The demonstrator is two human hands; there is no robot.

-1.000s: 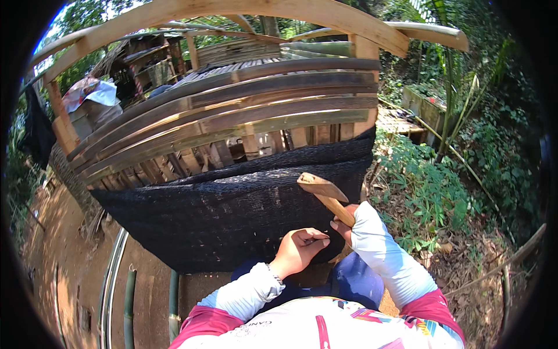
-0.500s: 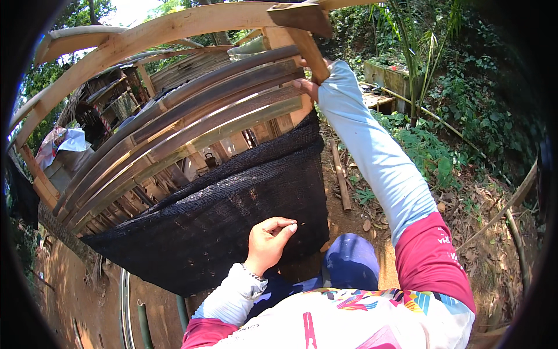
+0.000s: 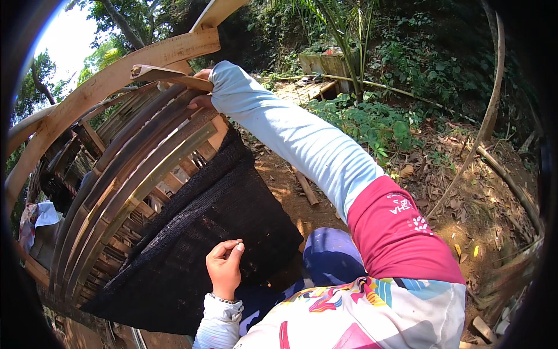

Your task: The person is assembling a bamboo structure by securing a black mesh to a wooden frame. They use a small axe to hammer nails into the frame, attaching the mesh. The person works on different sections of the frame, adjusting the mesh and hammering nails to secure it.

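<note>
My right hand (image 3: 202,102) reaches far out, closed around the wooden handle of a hatchet (image 3: 195,82). The hatchet's head points left, over the upper end of dark bamboo slats (image 3: 152,116) and just below a curved wooden beam (image 3: 145,56). Sleeve and handle partly cover the fingers. Nearer my body, my left hand (image 3: 224,270) is raised in front of the black netting (image 3: 226,198), thumb and forefinger pinched together; anything between them is too small to make out. The netting hangs from the lower side of the slatted frame.
A loose wooden stick (image 3: 304,187) lies on the ground beyond the netting. To the right, a thin trunk (image 3: 493,87) and a fallen branch (image 3: 511,180) cross a leaf-strewn slope. A mossy block-like basin (image 3: 325,63) stands at the back among plants.
My view has turned to the right, so the frame shows farther left. The hatchet has swung from upright, head up, to nearly level, head left. My left hand stays pinched.
</note>
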